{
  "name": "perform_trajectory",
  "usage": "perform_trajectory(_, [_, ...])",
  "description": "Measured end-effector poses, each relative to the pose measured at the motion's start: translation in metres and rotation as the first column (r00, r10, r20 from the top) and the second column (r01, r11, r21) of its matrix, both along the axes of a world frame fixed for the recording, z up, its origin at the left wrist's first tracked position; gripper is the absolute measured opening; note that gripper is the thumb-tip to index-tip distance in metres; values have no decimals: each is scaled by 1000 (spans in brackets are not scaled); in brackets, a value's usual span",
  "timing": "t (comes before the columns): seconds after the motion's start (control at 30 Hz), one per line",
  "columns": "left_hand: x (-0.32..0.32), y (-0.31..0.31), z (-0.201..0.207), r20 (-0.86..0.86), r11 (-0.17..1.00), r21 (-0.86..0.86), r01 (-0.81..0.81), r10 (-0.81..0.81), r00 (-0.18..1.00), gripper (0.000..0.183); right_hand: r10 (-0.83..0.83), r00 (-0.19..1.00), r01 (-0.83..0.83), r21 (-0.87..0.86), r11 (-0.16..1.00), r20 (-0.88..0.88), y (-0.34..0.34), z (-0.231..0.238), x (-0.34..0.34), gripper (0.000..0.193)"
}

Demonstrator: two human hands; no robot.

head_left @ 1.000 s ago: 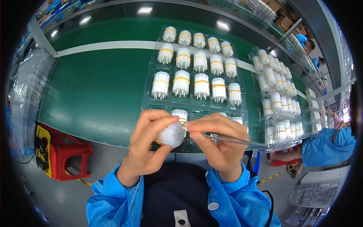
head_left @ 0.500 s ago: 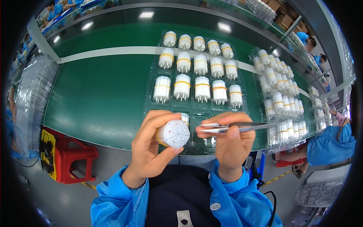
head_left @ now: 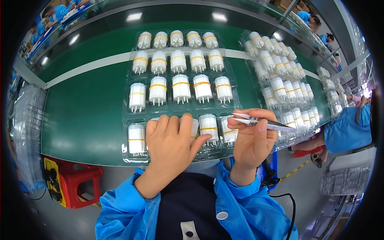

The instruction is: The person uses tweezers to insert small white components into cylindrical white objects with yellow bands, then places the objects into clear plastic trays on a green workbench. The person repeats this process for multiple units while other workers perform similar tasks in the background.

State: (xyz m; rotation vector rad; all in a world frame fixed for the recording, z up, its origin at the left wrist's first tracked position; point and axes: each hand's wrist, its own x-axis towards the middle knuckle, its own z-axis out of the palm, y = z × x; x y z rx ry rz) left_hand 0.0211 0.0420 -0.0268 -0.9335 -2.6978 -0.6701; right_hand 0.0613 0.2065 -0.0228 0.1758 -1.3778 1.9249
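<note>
My left hand (head_left: 170, 142) lies back-up over the front row of the near clear plastic tray (head_left: 127, 159). Its fingers are spread and its thumb stretches to the right. A white cylinder with a yellow band (head_left: 195, 130) shows partly between the index finger and thumb; whatever is beneath the palm is hidden. In my right hand (head_left: 256, 140) are tweezers (head_left: 276, 126) with pale tips pointing left, held above the tray's front right part. Banded white cylinders with metal pins, such as this one (head_left: 181, 89), fill the rows behind.
A second tray of white cylinders (head_left: 280, 90) stands on the green table (head_left: 80, 112) to the right. Stacked clear trays (head_left: 28, 128) are at far left, above a red stool (head_left: 82, 184). A co-worker in blue (head_left: 342, 130) sits at right.
My left hand has gone from holding a cylinder pin-end up to reaching over the tray's front row. The tweezers stay in my right hand. The view has shifted, so the trays appear further left.
</note>
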Motion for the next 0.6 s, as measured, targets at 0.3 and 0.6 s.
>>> perform_trajectory(0.3, [-3, 15, 6, -197, 996, -52, -66, 55, 979, 58, -28, 1000, 28, -34, 999, 8, 8, -6, 3, 30])
perform_trajectory(0.6, [12, 14, -9, -63, 912, 270, 309, -304, 951, 51, -61, 998, 61, 14, 998, -16, 8, -8, 1, 26])
